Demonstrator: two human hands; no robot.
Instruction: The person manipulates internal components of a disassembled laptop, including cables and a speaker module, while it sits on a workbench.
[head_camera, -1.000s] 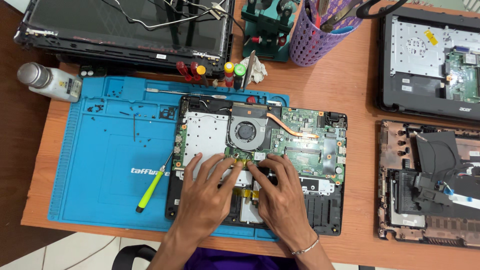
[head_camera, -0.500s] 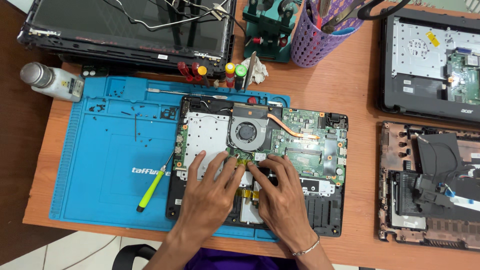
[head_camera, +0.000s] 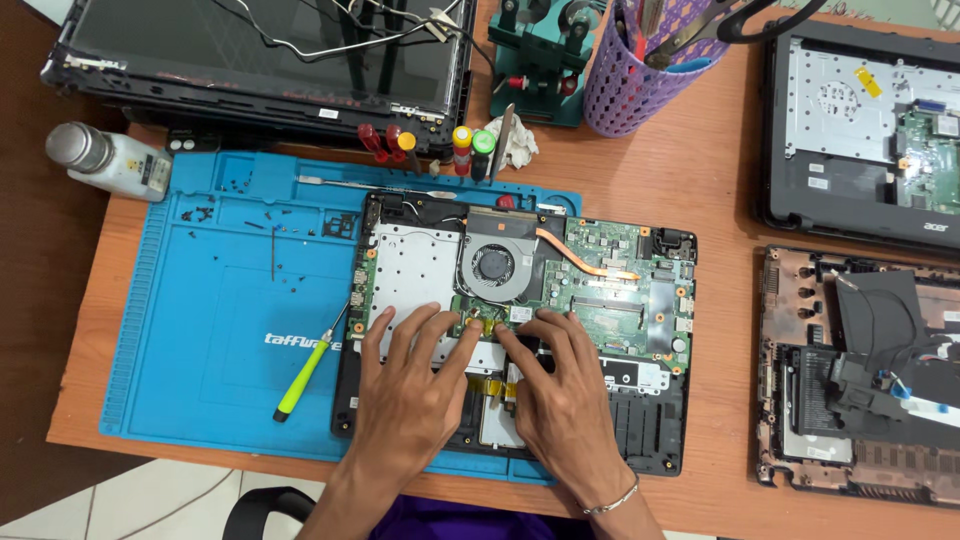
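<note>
Opened laptop chassis (head_camera: 420, 262) with exposed motherboard (head_camera: 610, 290) and cooling fan (head_camera: 493, 266) lies mid-frame on the blue repair mat (head_camera: 200, 330). Left hand (head_camera: 410, 385) and right hand (head_camera: 560, 395) rest on it with fingers spread, fingertips pressing just below the fan, grasping nothing. A green-handled screwdriver (head_camera: 303, 378) lies at lower left.

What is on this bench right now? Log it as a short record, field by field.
Left hand: fingertips pressed on the opened laptop, by an amber ribbon cable
Right hand: fingertips beside the left's, same spot
Fan: above the hands, copper pipe running right
Mat: blue, under the laptop
Screwdriver: green handle, on the mat, untouched
Bottle: far left, lying down
</note>
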